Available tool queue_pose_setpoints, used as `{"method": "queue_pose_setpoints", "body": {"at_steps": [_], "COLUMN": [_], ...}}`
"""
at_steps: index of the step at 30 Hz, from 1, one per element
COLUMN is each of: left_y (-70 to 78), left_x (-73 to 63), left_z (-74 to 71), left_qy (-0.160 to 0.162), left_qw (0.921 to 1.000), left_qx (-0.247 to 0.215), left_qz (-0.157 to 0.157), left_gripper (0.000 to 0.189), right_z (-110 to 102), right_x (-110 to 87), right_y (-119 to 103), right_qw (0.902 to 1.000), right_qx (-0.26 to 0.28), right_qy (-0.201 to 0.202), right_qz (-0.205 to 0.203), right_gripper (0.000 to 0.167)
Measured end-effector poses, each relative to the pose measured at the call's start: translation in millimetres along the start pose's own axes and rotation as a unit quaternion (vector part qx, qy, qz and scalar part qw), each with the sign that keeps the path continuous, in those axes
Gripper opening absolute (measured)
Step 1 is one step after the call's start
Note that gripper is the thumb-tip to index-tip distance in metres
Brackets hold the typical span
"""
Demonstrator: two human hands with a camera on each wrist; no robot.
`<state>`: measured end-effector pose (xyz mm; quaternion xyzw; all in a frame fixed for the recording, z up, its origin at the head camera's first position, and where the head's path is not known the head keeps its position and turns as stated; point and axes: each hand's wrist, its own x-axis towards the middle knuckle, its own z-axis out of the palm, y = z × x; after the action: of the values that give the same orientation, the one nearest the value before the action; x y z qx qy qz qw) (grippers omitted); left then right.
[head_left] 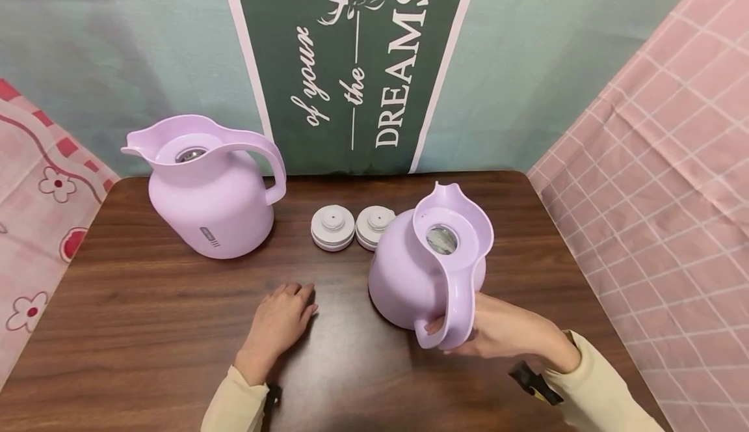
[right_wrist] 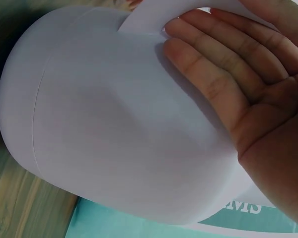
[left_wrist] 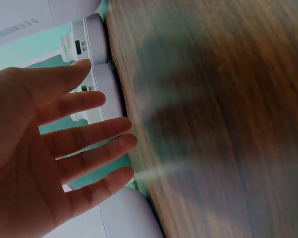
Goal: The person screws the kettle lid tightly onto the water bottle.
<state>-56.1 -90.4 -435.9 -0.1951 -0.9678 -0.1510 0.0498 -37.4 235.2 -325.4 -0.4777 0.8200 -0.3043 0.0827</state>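
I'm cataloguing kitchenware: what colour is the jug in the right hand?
The jug and its handle are light purple, clearest in the head view.

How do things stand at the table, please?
Right hand gripping right-hand jug by handle; left hand holding nothing. Jug's mouth uncovered. Two white stoppers close by, one partly hidden behind jug.

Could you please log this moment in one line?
left hand: at table, holding nothing | right hand: on handle of right jug | left jug: uncovered, untouched | two white lids: on table
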Motion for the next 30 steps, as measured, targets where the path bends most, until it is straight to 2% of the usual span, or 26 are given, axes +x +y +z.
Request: {"method": "queue_pose_setpoints", "body": {"at_steps": [6,10,15,27,30], "left_y": [-1.0,-1.4,-1.8,-2.2,-2.2], "left_x": [-0.1,-0.4,-0.7,-1.4,-1.4], "left_z": [0.0,0.2,0.1,0.3,0.4], "left_qy": [0.004,0.004,0.001,-0.005,-0.008], "left_qw": [1.0000,1.0000,1.0000,1.0000,0.9999], "left_qx": [0.000,-0.001,-0.001,-0.005,-0.007], "left_qz": [-0.001,-0.001,-0.002,-0.006,-0.007], "left_gripper": [0.033,0.034,0.034,0.034,0.034], "right_z": [2,5,7,15,15], "right_x": [13.8,20.3,24.2,22.2,21.3], "right_y": [-7,-13,-18,-16,-15], "right_qw": [0.9996,0.9993,0.9980,0.9961,0.9965], "right_qx": [0.010,0.013,0.027,0.021,0.024], "right_qy": [-0.023,-0.022,-0.010,0.037,0.041], "right_qz": [0.011,0.026,0.057,0.077,0.069], "right_gripper": [0.031,0.034,0.029,0.034,0.035]}}
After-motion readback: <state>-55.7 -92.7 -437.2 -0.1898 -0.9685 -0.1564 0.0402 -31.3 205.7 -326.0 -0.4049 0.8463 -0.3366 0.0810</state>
